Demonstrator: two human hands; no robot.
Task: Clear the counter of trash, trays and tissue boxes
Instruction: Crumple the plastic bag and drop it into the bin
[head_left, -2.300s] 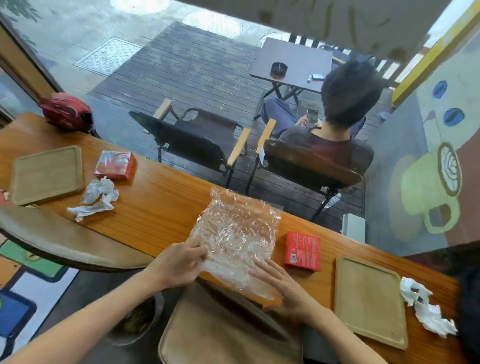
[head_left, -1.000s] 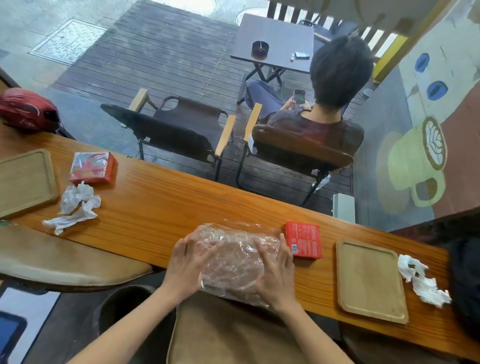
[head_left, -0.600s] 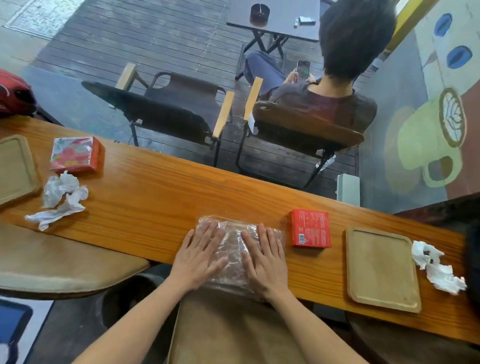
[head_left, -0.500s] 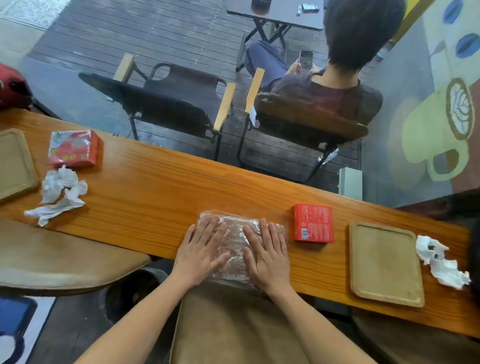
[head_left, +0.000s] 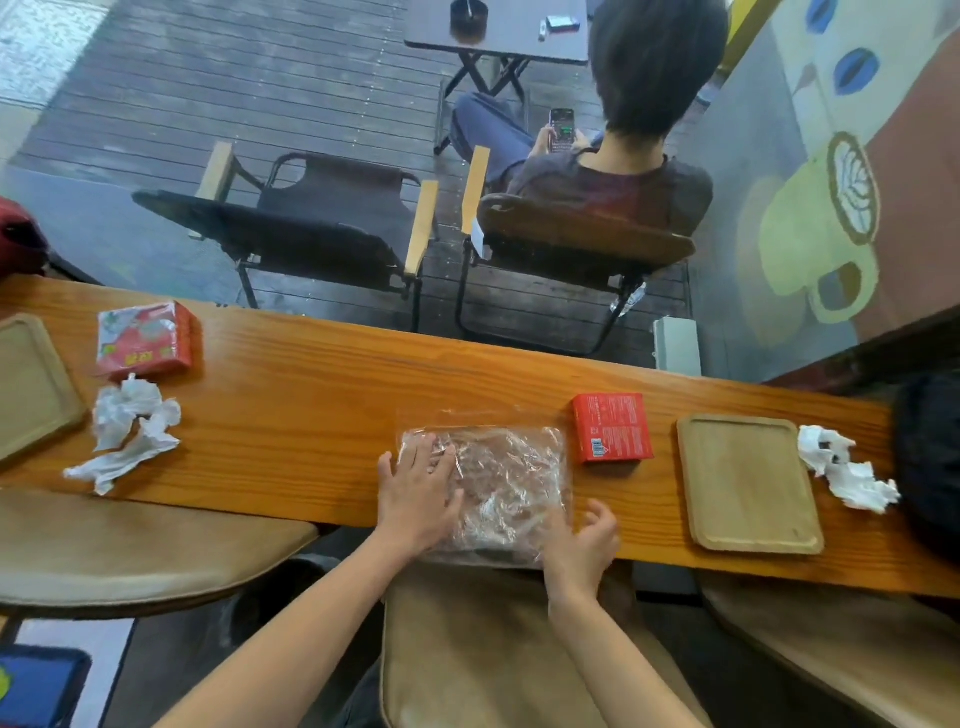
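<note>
Near the front edge of the wooden surface (head_left: 311, 395) a crumpled clear plastic wrap (head_left: 498, 483) lies flattened, its near side hanging slightly past that edge over a tan stool seat (head_left: 483, 654) below. On the wrap's left part the left hand (head_left: 415, 499) lies flat, palm down and fingers spread, pressing it. At the wrap's near right corner the right hand (head_left: 582, 545) sits loosely curled, fingers half bent at the plastic's edge; whether it pinches the film cannot be told.

Just right of the wrap, close but apart from it, lies a small red tissue box (head_left: 613, 427). Further right of the wrap a wooden tray (head_left: 748, 483) rests with its near side close to the surface's front edge, and beyond the tray lies crumpled white tissue (head_left: 847, 475), next to a dark object at the frame's edge.

Left of the wrap runs a wide bare stretch of wood, well apart from anything. At its far end lie a second wad of white tissue (head_left: 130, 431), a red patterned tissue box (head_left: 143, 338) just behind that wad, and a second wooden tray (head_left: 31, 384) cut off by the frame. Behind the wrap the wood is bare up to the surface's back edge
</note>
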